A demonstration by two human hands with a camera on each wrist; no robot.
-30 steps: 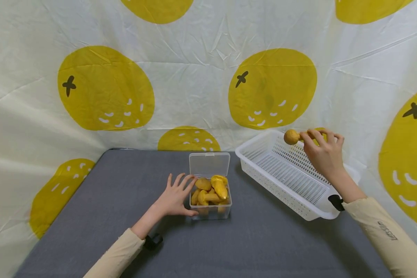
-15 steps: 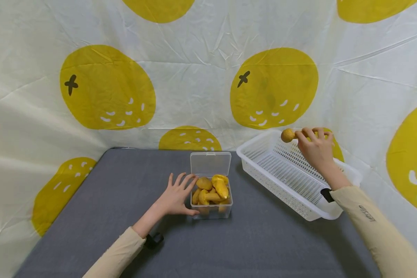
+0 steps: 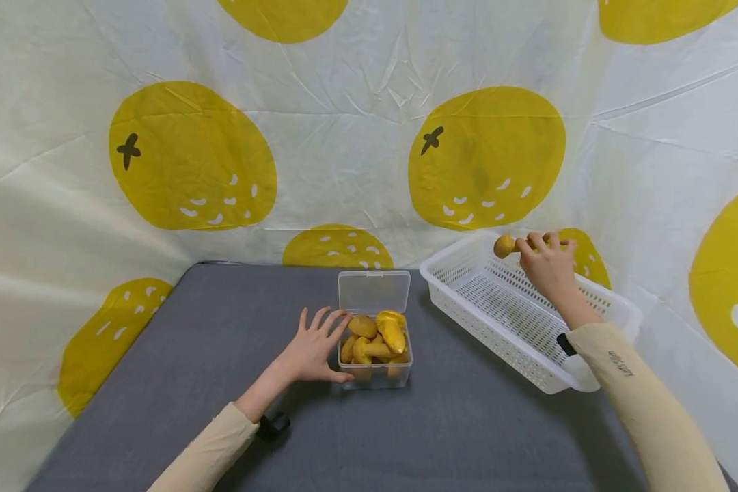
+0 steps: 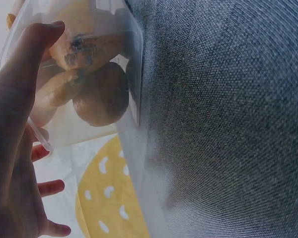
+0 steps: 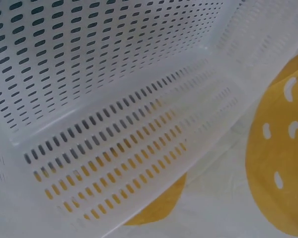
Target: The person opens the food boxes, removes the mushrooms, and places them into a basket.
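In the head view, my right hand pinches the stem of a yellow-brown mushroom, its round cap pointing left. It hovers above the white perforated basket at the right. My left hand has its fingers spread at the left side of a small clear box whose lid stands up at the back. The left wrist view shows the thumb lying against the box wall. Several yellow mushrooms fill the box. The right wrist view looks into the basket, with only a sliver of the hand at the edge.
Both containers stand on a dark grey cloth-covered table, the basket set at a slant to the right of the box. Behind the table hangs a white curtain printed with yellow fruit shapes.
My right hand has moved left and slightly lower with the mushroom, staying over the basket. The left hand has stayed at the box.
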